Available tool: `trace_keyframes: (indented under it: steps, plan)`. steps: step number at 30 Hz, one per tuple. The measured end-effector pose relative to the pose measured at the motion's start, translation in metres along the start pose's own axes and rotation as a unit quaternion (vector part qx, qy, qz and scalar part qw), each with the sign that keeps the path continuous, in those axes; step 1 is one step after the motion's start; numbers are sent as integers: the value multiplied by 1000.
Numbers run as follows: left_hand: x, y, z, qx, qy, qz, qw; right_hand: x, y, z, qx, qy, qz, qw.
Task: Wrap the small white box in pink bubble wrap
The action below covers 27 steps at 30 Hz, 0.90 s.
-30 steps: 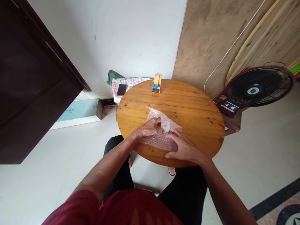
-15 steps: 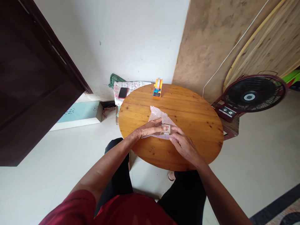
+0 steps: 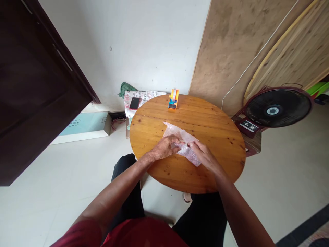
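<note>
A sheet of clear bubble wrap (image 3: 177,133) lies on the round wooden table (image 3: 218,137), folded around a small boxy object (image 3: 182,143) with a red-marked edge. My left hand (image 3: 166,147) pinches the wrap at the left side of the bundle. My right hand (image 3: 203,154) grips the wrap at its right side, with a loose flap hanging below the fingers. Both hands have their fingers closed on the wrap.
An orange and blue tape dispenser (image 3: 173,99) stands at the table's far edge. A black phone (image 3: 134,103) lies on printed paper behind the table. A dark fan (image 3: 276,109) stands at the right, a dark cabinet (image 3: 33,85) at the left.
The wrap has been folded over the small box, which showed bare half a second ago. My right hand has moved in toward the bundle and taken hold of the wrap.
</note>
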<state>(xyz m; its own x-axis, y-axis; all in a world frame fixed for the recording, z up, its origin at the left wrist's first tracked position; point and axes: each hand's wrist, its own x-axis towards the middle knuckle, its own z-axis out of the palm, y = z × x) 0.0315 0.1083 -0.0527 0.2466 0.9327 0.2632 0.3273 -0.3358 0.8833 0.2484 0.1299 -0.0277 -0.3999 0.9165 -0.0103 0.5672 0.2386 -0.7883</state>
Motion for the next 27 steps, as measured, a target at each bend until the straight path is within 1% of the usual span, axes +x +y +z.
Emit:
trace_keyframes:
  steps: [3, 5, 7, 10, 12, 14, 16, 18, 20, 25, 27]
  plan:
    - [-1, -5, 4, -36, 2, 19, 999, 2, 0, -2, 41, -15, -23, 999]
    - [-3, -5, 3, -74, 2, 7, 997, 4, 2, -2, 61, -51, -36, 996]
    - [-6, -2, 1, -97, -5, -4, 995, 6, 5, -2, 42, -74, -49, 995]
    - [-8, 3, -2, -115, -11, -20, 993, 7, 6, -2, -40, -67, -73, 994]
    - [-8, 6, -2, -118, -11, -33, 992, 6, 3, -2, -85, -73, -85, 990]
    - [-9, 6, -2, -118, -9, -43, 992, 4, -3, -2, -118, -80, -85, 986]
    - [-10, 5, -2, -121, -5, -44, 992, 2, -9, 0, -140, -66, -74, 985]
    - [-12, 4, -2, -129, -2, -46, 991, 0, -12, 2, -145, -43, -68, 986]
    - [-12, 4, -2, -137, -7, -52, 989, -2, -13, 3, -138, -37, -72, 987]
    - [-12, 8, -3, -143, -13, -70, 987, -2, -5, 5, -99, -69, -80, 989]
    - [-11, 10, -2, -148, -19, -85, 985, -1, -4, 5, -91, -72, -79, 990]
